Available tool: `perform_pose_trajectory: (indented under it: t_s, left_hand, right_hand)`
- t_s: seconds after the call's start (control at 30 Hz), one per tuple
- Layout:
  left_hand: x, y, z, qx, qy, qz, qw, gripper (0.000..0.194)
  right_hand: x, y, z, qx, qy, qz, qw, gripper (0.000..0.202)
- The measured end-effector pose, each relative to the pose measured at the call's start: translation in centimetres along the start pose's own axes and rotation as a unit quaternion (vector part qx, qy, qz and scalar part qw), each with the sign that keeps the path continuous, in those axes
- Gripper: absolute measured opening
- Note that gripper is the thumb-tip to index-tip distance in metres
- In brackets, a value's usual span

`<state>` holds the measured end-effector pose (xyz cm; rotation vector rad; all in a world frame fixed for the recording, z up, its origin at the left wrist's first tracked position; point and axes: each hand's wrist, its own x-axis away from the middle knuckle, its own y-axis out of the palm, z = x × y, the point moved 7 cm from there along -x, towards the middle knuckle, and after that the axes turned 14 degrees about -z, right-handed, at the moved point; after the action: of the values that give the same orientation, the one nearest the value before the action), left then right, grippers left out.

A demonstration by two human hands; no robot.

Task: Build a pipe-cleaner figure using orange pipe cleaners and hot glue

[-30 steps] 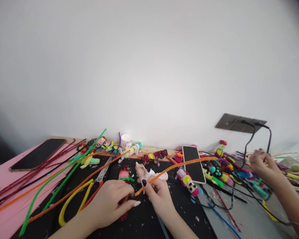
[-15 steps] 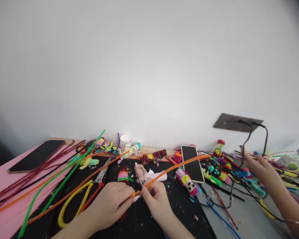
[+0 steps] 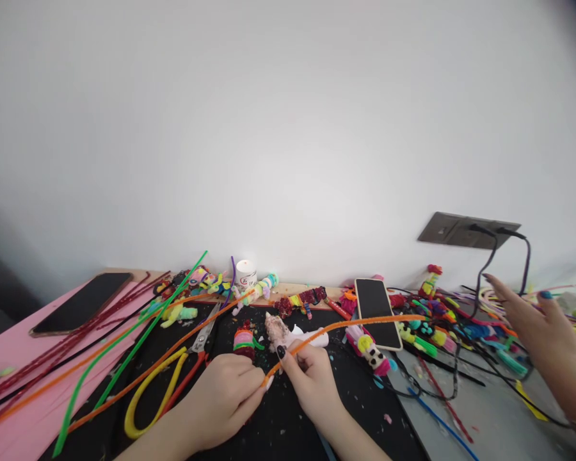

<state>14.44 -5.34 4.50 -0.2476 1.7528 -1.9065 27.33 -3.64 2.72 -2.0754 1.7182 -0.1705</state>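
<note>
Orange and fuzzy, the chenille stem (image 3: pixel 374 319) runs through both hands over the black mat (image 3: pixel 360 416), its long free part arching out to the right. From my seat far behind this camera, I see the left hand (image 3: pixel 228 394) curled almost closed, its fingertips pinching the stem close to its near end. The right hand (image 3: pixel 317 384) is partly closed, thumb and curled fingers gripping the stem just beside that pinch; the exact contact under the thumb is hidden from me.

To handle this well, I would anchor with one hand and bend with the other, leaving the short span between them as the only part that flexes. Light, even pressure should shape the wire without crushing the pile; a hard squeeze could leave a kink. I would also mind the free part, which passes over the phone (image 3: pixel 378 310) in my view and could snag on the spotted figure (image 3: pixel 372 354).

Beyond the fingers lie a pale fuzzy piece (image 3: pixel 276 330) and a banded figure (image 3: pixel 244 340), with the scissors (image 3: pixel 201 336) and a yellow loop (image 3: pixel 134 400) to the left. Another person's hand (image 3: pixel 550 336) is spread at far right, well apart from my work.
</note>
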Motion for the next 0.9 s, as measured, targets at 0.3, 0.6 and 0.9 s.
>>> perform_pose_trajectory:
  t_s: [0.3,0.6,0.9]
  left_hand:
    - [-0.1,-0.5,-1.9,0.122,-0.052,0.0,0.991,0.023]
    - [0.1,-1.0,-3.9,0.431,-0.129,0.033,0.892,0.026]
    - [-0.8,1.5,-4.7,0.703,-0.13,-0.013,0.699,0.038]
  right_hand:
    - [0.0,-0.9,0.8,-0.058,0.033,0.036,0.997,0.04]
    - [-0.7,-0.6,0.5,-0.082,0.041,-0.009,0.996,0.04]
    - [-4.4,2.4,-5.0,0.017,0.004,-0.282,0.959,0.031]
